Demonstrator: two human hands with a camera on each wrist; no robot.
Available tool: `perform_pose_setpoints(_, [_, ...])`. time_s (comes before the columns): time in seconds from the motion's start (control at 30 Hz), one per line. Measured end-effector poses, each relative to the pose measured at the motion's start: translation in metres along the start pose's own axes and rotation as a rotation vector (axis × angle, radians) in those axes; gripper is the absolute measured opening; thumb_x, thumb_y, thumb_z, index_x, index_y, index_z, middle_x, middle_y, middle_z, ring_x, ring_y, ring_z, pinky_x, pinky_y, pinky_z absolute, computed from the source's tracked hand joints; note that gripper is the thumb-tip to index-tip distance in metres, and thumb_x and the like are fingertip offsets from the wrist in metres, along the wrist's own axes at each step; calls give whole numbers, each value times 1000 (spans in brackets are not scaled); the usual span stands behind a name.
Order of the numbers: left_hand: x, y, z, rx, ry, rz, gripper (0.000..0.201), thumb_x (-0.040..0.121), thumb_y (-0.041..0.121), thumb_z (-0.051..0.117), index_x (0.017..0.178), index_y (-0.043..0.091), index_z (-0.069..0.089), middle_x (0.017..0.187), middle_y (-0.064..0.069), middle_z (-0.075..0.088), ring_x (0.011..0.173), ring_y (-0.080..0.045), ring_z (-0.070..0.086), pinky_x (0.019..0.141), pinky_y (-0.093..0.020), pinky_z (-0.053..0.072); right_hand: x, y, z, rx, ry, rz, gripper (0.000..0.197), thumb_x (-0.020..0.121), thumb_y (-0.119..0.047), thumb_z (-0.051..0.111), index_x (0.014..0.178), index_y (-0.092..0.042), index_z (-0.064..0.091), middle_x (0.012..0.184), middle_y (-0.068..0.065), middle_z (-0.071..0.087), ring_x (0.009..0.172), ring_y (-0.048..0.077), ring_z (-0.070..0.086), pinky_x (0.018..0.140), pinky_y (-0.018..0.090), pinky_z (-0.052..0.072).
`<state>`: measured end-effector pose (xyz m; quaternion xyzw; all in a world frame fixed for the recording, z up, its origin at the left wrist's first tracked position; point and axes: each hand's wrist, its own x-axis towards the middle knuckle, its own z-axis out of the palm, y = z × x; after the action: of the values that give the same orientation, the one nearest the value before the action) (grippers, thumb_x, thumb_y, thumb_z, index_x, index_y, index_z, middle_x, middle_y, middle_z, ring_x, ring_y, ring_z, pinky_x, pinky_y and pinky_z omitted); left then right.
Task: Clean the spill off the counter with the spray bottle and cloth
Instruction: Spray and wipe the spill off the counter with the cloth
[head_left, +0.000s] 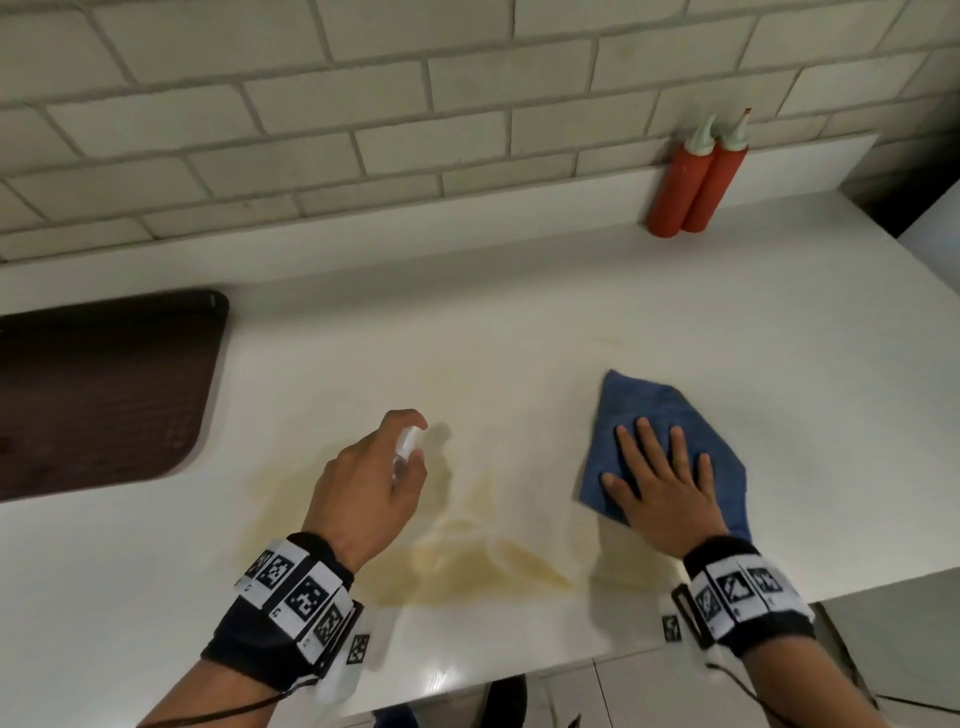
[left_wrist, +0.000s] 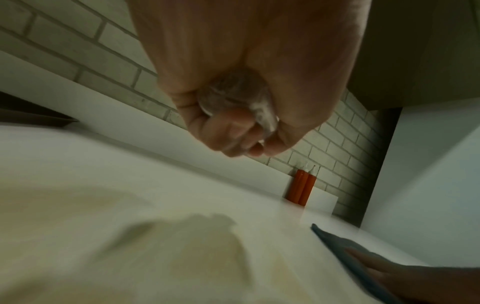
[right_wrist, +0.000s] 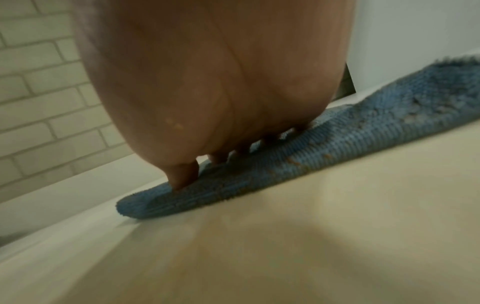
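— Yellowish-tan liquid spill (head_left: 467, 545) spreads thin over the white smooth counter (head_left: 519, 322), between the two hands and toward the near edge. Any writing to read?

— No readable words. The black wrist bands (head_left: 296, 597) carry square black-and-white coded tags, nothing more. The two red squeeze bottles with pale cone tips (head_left: 696, 182) show no label.

— How do the hands stand?

— The left hand (head_left: 363, 488) is curled round a small clear plastic spray bottle (head_left: 404, 454), index finger hooked over its white top, held above the spill. The right hand (head_left: 660, 483) lies flat with fingers spread on a folded blue microfibre cloth (head_left: 665, 415), pressing it to the counter just right of the spill.

— Room to move?

— Open counter runs behind the cloth up to the white upstand under the pale brick tiles (head_left: 311, 130). A dark brown ribbed mat (head_left: 98, 395) lies far left; the squeeze bottles stand touching each other at the back right. The counter's front edge is close below the right wrist.

— What do the wrist views add?

— The left wrist view shows the bottle's round clear base (left_wrist: 233, 96) wrapped by the fingers. The right wrist view shows orange-brown specks on the cloth's ribbed edge (right_wrist: 293, 162), with the fingertips (right_wrist: 182, 176) sunk into the pile.
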<state>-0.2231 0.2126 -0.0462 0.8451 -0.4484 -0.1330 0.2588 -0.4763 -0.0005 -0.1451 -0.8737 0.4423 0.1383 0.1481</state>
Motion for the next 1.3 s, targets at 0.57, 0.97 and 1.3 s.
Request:
perform_pose_setpoints(0.57, [-57, -91, -50, 57, -78, -72, 32, 94, 29, 55, 121, 43, 44, 72, 10, 62, 65, -14, 60, 64, -34, 51, -92, -91, 49, -119, 83, -81, 68, 97, -57, 8, 150, -20, 29, 155, 11, 29, 140, 43, 24, 103, 67, 26])
perform_pose_setpoints(0.97, [-18, -130, -89, -10, 79, -103, 34, 94, 23, 54, 124, 35, 45, 63, 14, 47, 62, -24, 51, 63, -36, 47, 18, -231, 16, -98, -62, -157, 78, 80, -66, -9, 150, -31, -15, 160, -1, -20, 144, 35, -20, 113, 63, -4])
perform_pose_setpoints(1.3, [-36, -199, -133, -134, 111, -204, 36, 96, 33, 55, 130, 40, 44, 71, 7, 62, 63, -12, 57, 65, -33, 41, -41, -301, 62, -127, 4, -397, 65, 97, -61, 13, 152, -28, 17, 159, 1, 17, 145, 35, 15, 109, 59, 13])
